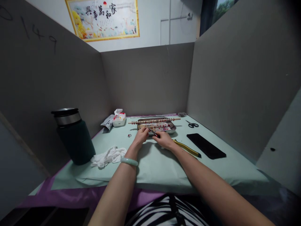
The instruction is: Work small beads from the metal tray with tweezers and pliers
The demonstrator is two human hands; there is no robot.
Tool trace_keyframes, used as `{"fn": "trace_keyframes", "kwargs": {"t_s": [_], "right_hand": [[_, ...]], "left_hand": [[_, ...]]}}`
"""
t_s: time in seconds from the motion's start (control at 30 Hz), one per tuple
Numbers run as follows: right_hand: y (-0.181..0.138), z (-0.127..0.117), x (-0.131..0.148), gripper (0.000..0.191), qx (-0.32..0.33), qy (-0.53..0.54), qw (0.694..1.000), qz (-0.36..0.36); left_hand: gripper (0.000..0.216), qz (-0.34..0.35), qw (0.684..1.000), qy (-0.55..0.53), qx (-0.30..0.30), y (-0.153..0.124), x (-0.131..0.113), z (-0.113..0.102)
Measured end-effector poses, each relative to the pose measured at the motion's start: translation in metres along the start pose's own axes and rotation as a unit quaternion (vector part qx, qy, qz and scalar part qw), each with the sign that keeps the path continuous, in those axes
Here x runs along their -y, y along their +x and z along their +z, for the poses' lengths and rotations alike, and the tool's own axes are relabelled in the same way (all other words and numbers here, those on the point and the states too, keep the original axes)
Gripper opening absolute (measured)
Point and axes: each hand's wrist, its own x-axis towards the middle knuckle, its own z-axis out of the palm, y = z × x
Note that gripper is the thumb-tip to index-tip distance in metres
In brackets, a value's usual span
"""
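My left hand [140,137] is pinched shut just in front of a metal tray [173,127] filled with small beads. My right hand [165,140] is closed round a thin dark tool [152,132] whose tip points up and left toward the left fingers. What the left fingers pinch is too small to make out. A wooden stick [154,121] strung with beads lies across the tray's far rim. A pale green bangle [129,161] circles my left wrist.
Yellow-handled pliers [187,148] and a black phone [206,146] lie to the right, with scissors [193,124] behind them. A dark flask [72,135], a crumpled white cloth [108,156] and a tissue pack [118,118] sit to the left. Grey partition walls enclose the green mat [155,166].
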Motion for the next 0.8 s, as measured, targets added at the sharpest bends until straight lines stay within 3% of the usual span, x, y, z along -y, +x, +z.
{"fn": "trace_keyframes", "kwargs": {"t_s": [0.13, 0.33, 0.53, 0.8], "right_hand": [[-0.0044, 0.0017, 0.0039, 0.023, -0.047, -0.097, 0.994, 0.004], [-0.0081, 0.0053, 0.0054, 0.023, -0.085, -0.174, 0.981, -0.02], [-0.0049, 0.0054, 0.0056, 0.022, -0.065, -0.071, 0.995, -0.021], [-0.0001, 0.003, 0.0012, 0.021, -0.04, 0.03, 0.998, -0.024]], "left_hand": [[0.022, -0.017, 0.999, -0.035, 0.012, 0.0004, -0.0002, -0.0005], [0.028, -0.056, 0.979, -0.167, 0.101, -0.0025, -0.0018, -0.0062], [0.031, -0.043, 0.966, -0.218, 0.133, -0.0016, 0.0008, -0.0089], [0.022, 0.002, 0.986, -0.147, 0.081, -0.0018, -0.003, -0.0032]]}}
